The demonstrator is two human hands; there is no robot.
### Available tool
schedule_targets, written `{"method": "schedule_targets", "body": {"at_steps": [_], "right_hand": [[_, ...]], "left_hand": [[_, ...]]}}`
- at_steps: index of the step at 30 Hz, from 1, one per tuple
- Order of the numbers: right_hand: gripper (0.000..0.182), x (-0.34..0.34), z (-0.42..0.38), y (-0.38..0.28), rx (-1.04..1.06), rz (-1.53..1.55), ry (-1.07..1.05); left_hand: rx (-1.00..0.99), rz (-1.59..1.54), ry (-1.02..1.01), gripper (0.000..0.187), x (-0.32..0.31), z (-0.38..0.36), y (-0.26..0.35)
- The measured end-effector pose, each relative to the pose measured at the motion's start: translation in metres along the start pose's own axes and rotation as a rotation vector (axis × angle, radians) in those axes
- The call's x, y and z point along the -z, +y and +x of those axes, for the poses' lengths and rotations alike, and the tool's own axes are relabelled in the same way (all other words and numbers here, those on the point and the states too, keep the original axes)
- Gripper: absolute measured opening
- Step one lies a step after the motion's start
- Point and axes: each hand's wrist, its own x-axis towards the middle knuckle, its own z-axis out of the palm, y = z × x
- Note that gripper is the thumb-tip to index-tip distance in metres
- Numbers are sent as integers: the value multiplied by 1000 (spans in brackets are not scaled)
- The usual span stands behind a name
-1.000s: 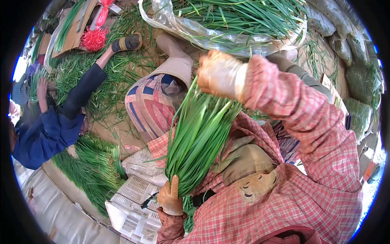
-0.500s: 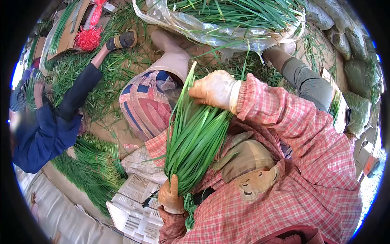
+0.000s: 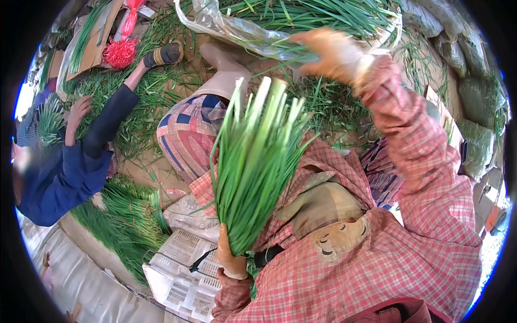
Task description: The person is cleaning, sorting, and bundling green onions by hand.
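We hold bunch (image 3: pixel 253 177) up near crate's (image 3: pixel 186 264) top right corner. Left hand (image 3: pixel 232 258) pinches leafy end; most fingers hidden. White ends point away from hand. Right hand (image 3: pixel 335 54) blurry, by bag's (image 3: pixel 231 32) near edge; we cannot tell if fingers spread or together.

Leaf bunch (image 3: pixel 253 183), dial centre: smooth, slight sheen. Plastic film (image 3: pixel 223 27) at 12: clear, glossy, creased. Red strands (image 3: pixel 119 53) at 10: shiny, plastic-looking. Cardboard (image 3: pixel 96 46), also 10: matt. Crate (image 3: pixel 177 275) at 7: white plastic, slotted, fairly smooth. Sheeting (image 3: pixel 97 269) at 8: glossy, wrinkled, plastic-looking. Boot (image 3: pixel 229 72) at 11: smooth, rubbery look. Checked shirt (image 3: pixel 350 277) at 5: matt woven cloth. Packed bags (image 3: pixel 476 142) at 3: clear, shiny plastic.
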Motion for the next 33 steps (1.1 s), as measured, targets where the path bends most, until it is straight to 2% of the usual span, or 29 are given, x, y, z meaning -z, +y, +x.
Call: {"method": "schedule_targets", "body": {"at_steps": [1,3,4,6,7,8,9,11,13,15,17,19,20,21,23,25,27,28,30,31,32,33], "right_hand": [[44,-13,3,-20,72,192,-46],[29,-31,11,-33,104,536,-280],[17,-37,15,-25,128,564,-123],[16,-32,19,6,-171,620,39],[17,-23,19,13,-154,538,191],[17,-10,9,17,-285,582,142],[18,1,1,9,-297,618,131],[22,-4,-16,-12,-184,699,289],[28,-15,-28,-47,22,539,384],[32,-21,-32,-80,68,255,192],[29,-49,-33,-97,10,357,-48],[23,-63,-38,-108,127,526,-63],[19,-66,-44,-115,129,469,-121],[16,-65,-53,-124,257,424,-22],[15,-46,-75,-143,407,891,-63],[16,2,-94,-150,336,1455,-423],[16,30,-104,-132,603,1791,-420],[16,30,-110,-117,632,1894,-356],[21,29,-101,-93,306,1547,-202],[25,30,-90,-84,-12,1079,-114],[39,0,-81,-85,78,398,126],[55,-15,-80,-99,163,350,193]], "left_hand": [[154,-321,35,62,-2,-1,2],[461,-956,114,59,-6,0,6],[560,-1041,210,54,-7,6,21],[695,-1154,125,51,-3,2,14],[759,-1209,81,50,0,1,10],[768,-1198,86,46,0,1,11],[775,-1193,79,46,1,2,10],[776,-1179,58,47,2,3,10],[762,-1156,32,47,3,5,9],[749,-1134,3,47,4,5,7],[737,-1112,-23,47,6,4,5],[735,-1096,-42,47,8,-1,6],[737,-1084,-52,48,9,-3,6],[735,-1074,-54,48,10,-3,6],[737,-1063,-60,48,11,-7,6],[707,-1103,-23,49,8,-7,8],[664,-1190,39,52,4,-7,15],[726,-1182,11,57,8,-6,15],[706,-1189,4,59,8,-6,16],[694,-1192,-1,60,9,-6,16],[697,-1188,30,61,10,-4,20],[700,-1183,56,62,12,-2,26]]}}
